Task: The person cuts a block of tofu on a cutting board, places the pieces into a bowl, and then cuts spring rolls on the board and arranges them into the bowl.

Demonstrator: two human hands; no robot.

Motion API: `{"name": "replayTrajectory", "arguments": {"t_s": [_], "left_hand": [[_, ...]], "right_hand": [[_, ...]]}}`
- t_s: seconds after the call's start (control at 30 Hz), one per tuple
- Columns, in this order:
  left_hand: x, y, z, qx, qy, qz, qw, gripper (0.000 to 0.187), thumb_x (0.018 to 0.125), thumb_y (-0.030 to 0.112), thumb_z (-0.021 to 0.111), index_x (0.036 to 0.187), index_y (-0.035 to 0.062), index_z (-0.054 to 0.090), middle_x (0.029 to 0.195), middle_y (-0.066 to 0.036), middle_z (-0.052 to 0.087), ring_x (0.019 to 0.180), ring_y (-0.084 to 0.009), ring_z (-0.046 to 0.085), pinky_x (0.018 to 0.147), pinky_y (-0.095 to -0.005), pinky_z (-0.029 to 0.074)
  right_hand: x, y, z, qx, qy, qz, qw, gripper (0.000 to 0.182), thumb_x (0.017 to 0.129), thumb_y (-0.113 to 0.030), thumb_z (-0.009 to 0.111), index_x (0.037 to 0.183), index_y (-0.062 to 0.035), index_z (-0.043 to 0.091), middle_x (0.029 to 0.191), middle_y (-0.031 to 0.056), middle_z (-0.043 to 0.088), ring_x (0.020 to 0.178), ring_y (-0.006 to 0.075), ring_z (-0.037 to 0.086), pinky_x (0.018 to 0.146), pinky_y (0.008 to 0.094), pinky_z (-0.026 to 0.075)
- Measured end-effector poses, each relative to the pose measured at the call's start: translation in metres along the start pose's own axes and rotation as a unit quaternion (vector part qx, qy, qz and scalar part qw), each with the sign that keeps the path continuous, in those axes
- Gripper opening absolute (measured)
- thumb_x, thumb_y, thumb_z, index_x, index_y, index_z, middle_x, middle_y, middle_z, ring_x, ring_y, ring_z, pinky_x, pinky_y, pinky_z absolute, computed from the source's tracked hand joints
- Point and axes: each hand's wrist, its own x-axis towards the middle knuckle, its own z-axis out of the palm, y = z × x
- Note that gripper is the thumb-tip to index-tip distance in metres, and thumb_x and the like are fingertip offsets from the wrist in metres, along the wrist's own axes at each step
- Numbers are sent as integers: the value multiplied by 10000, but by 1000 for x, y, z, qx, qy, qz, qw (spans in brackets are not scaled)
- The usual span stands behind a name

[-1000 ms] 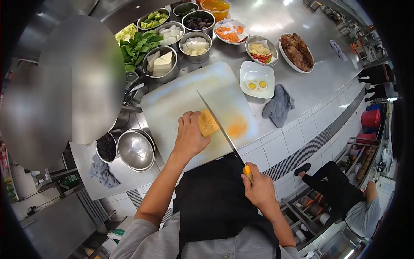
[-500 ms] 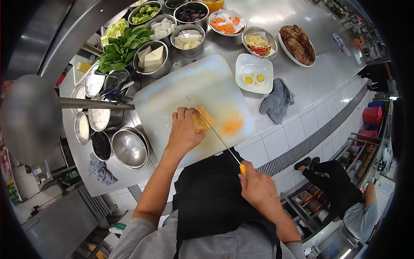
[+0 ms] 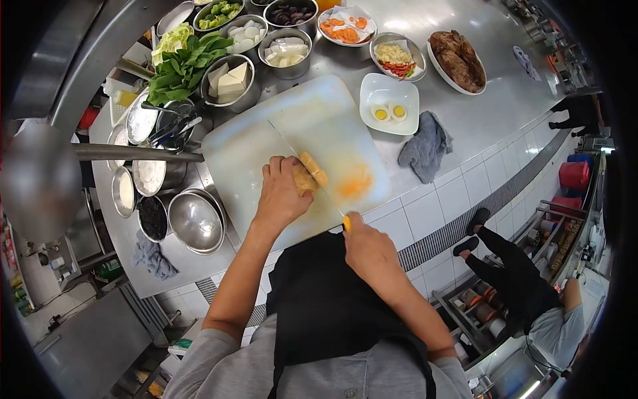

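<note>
A golden-brown block of food point(image 3: 306, 181) lies on the white cutting board point(image 3: 246, 153), with a strip point(image 3: 313, 167) parted from its right side. My left hand point(image 3: 282, 191) presses on the block from the left, fingers bent over it. My right hand point(image 3: 369, 245) is closed round the yellow handle of a knife point(image 3: 284, 137). The thin blade runs up and left between block and strip, its tip beyond them over the board. An orange stain point(image 3: 355, 183) marks the board to the right.
Metal bowls with tofu point(image 3: 232, 83) and vegetables stand behind the board. A white dish with egg halves point(image 3: 373, 86), a grey cloth point(image 3: 427, 147) and a plate of meat point(image 3: 457, 61) are to the right. Empty metal bowls point(image 3: 195, 221) sit left. A person point(image 3: 515, 279) is at lower right.
My right hand and the knife have moved forward and left. A strip now stands apart from the block. My left hand still holds the block.
</note>
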Motion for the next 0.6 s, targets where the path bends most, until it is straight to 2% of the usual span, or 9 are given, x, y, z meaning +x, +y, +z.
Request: {"name": "replayTrajectory", "arguments": {"t_s": [0.13, 0.23, 0.43, 0.53, 0.6], "left_hand": [[1, -1, -3, -11, -7, -10, 1000, 679, 692, 117, 774, 1300, 0, 494, 1259, -214, 475, 1196, -435, 469, 1046, -488, 443], [1, 1, 0, -14, 4, -1, 1000, 677, 690, 110, 771, 1298, 2, 494, 1257, -215, 473, 1200, -436, 468, 1046, -489, 445], [1, -2, 1, -8, 10, 7, 1000, 669, 694, 108, 767, 1296, 2, 497, 1265, -219, 468, 1203, -434, 469, 1051, -487, 444], [0, -2, 0, -12, 10, 4, 1000, 669, 695, 108, 767, 1298, 2, 498, 1264, -220, 469, 1202, -431, 470, 1052, -484, 443], [1, -1, 1, -15, 10, 1, 1000, 670, 696, 108, 767, 1300, 2, 498, 1266, -221, 469, 1202, -430, 470, 1052, -483, 443]], "right_hand": [[-23, 1, -17, 24, -10, 5, 1000, 278, 984, -199, 592, 1178, -28, 490, 786, 254, 693, 730, 441, 693, 669, 546, 548], [-49, 12, -23, 2, -35, 14, 999, 254, 1000, -208, 565, 1162, -28, 488, 797, 211, 683, 727, 427, 705, 643, 519, 575], [-6, 8, 15, 24, 11, -11, 1000, 326, 997, -236, 579, 1236, -40, 477, 797, 213, 684, 718, 431, 703, 648, 533, 573], [-27, 13, 6, 40, 6, -3, 999, 351, 988, -224, 604, 1255, -40, 473, 775, 256, 690, 713, 442, 694, 654, 531, 557], [-23, 19, 16, 37, -1, 1, 999, 354, 990, -214, 600, 1268, -41, 466, 779, 256, 692, 714, 446, 692, 653, 537, 552]]}}
